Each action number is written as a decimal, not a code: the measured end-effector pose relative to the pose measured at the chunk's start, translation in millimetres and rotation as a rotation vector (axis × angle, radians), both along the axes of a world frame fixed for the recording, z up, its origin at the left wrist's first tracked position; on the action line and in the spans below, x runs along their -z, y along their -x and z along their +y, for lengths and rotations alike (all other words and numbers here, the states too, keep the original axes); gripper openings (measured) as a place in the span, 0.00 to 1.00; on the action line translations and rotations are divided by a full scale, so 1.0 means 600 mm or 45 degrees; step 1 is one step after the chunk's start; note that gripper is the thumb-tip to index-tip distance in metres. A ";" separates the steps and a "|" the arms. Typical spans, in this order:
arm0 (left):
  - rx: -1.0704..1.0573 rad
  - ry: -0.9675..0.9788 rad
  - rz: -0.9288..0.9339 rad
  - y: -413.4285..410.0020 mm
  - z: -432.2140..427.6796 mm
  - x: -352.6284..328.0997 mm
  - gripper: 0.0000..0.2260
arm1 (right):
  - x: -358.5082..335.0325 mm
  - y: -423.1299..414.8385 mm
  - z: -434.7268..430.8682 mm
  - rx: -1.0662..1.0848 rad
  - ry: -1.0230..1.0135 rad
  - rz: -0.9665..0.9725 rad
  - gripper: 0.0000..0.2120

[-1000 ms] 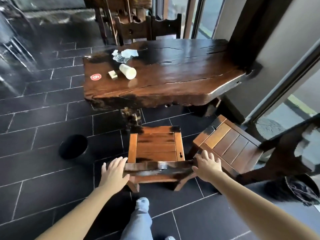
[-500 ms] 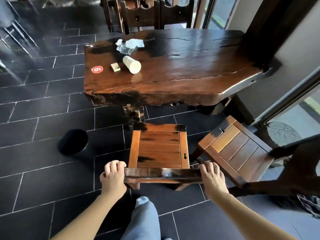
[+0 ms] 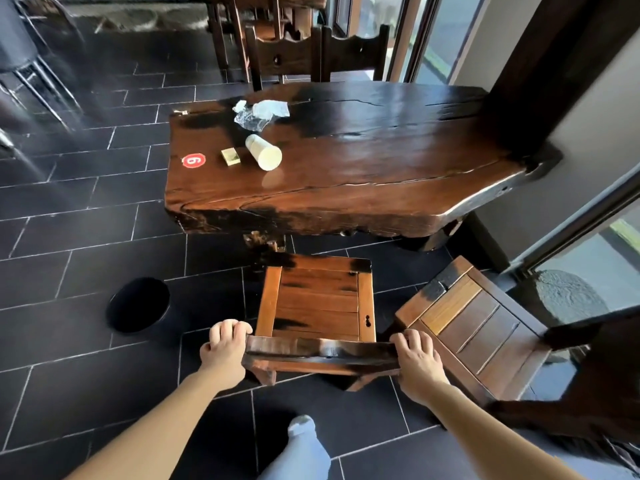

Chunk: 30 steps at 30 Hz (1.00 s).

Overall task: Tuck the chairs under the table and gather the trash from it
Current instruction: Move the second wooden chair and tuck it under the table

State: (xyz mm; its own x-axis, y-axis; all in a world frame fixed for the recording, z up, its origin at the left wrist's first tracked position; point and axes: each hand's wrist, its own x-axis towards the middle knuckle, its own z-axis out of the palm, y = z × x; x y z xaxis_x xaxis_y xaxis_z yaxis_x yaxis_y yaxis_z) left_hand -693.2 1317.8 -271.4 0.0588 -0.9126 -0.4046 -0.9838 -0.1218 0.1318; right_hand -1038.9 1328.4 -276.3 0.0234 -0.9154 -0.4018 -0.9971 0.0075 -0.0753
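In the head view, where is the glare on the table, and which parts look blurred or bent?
Head view: window light glares on the table right of the paper cup; the left edge, with metal stool legs, is smeared; the wide lens bows floor tiles; left hand and right hand on the chair are sharp.

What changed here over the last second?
Both hands took hold of the back rail of the chair: the left hand, open and reaching a second ago, now grips one end; the right hand curls over the other. The chair still stands short of the table. The cup, wrapper and second chair are unmoved.
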 end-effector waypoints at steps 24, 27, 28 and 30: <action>-0.048 -0.134 -0.014 -0.015 0.002 0.005 0.32 | 0.015 -0.025 0.095 0.055 0.138 -0.069 0.31; -0.060 -0.133 -0.001 -0.007 -0.004 0.003 0.31 | 0.025 -0.006 0.087 0.018 0.185 -0.022 0.27; -0.055 -0.131 0.006 -0.002 -0.009 0.003 0.31 | 0.024 -0.002 0.080 0.013 0.177 -0.022 0.27; -0.056 -0.135 0.032 0.007 -0.016 0.007 0.31 | 0.021 0.011 0.063 -0.017 0.159 -0.035 0.26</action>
